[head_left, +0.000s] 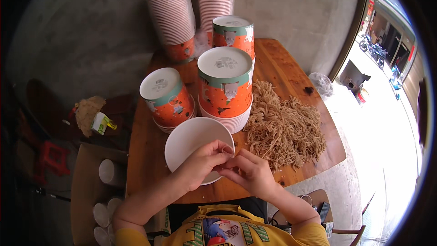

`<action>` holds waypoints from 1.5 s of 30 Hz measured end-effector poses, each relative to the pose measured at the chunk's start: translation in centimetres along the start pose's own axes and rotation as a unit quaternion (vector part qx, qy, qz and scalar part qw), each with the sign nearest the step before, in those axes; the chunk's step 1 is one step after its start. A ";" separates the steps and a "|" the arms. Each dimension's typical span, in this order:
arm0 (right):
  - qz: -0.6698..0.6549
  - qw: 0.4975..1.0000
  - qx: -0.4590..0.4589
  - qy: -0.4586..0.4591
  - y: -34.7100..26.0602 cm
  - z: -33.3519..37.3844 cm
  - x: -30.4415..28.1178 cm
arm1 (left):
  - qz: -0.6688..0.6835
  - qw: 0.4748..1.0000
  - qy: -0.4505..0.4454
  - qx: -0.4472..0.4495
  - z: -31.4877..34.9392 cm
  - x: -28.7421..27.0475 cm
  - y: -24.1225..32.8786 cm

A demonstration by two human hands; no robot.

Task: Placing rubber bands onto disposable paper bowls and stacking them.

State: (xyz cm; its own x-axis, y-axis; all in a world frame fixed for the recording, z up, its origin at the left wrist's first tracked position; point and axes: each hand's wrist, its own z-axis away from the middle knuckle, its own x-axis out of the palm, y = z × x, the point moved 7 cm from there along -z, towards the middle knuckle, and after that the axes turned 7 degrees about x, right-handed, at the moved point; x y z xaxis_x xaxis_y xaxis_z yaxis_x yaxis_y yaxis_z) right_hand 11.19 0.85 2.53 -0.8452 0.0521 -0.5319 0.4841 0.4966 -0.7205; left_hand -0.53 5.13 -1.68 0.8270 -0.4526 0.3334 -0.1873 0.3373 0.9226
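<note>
My left hand (205, 160) and my right hand (249, 169) meet over the right side of a white-lined paper bucket (184, 143), whose open mouth faces up toward me. Both hands are closed, fingertips pinched close together near the bucket's rim. Whatever is between the fingers is too small and covered to make out. To the right of my right hand lies a loose pile of tan cord lengths (291, 132). Just behind the bucket, upside-down orange and green paper buckets stand in nested stacks, one at the left (166, 98) and a taller one in the middle (225, 86).
Another upturned bucket stack (233, 34) and tall plastic-wrapped stacks (170, 13) stand at the back of the wooden table (277, 61). Left of the table, a cardboard box (84, 173) holds several white tubs. A red stool (53, 157) is at far left. An open doorway lies right.
</note>
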 end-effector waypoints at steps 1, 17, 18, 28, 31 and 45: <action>-0.092 0.994 0.066 -0.002 1.5 0.3 0.0 | 0.000 1.000 0.000 0.000 0.1 0.1 0.1; -0.014 0.995 0.086 -0.055 2.7 -1.6 -1.9 | -0.200 0.967 -0.012 0.157 0.0 0.7 1.8; -0.037 0.997 0.066 -0.021 2.6 -1.5 -2.3 | -0.242 0.954 -0.024 0.176 0.1 0.9 2.0; -0.003 0.988 0.128 -0.087 1.9 -1.6 -2.0 | -0.284 0.940 -0.037 0.185 0.0 1.3 2.4; 0.020 0.998 0.055 -0.018 1.7 -1.5 -2.8 | -0.294 0.937 -0.033 0.185 -0.1 1.4 2.4; -0.032 0.993 0.115 -0.006 2.3 -1.4 -2.1 | -0.393 0.879 -0.047 0.264 0.3 1.7 2.9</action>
State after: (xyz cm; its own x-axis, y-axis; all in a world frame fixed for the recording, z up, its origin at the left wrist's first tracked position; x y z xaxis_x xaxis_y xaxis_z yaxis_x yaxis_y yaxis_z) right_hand 13.75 3.06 2.63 -0.8735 0.0157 -0.4866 0.4700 0.2877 -0.8345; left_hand 0.14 5.09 1.66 0.7685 -0.4484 -0.4564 0.1829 -0.5297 0.8283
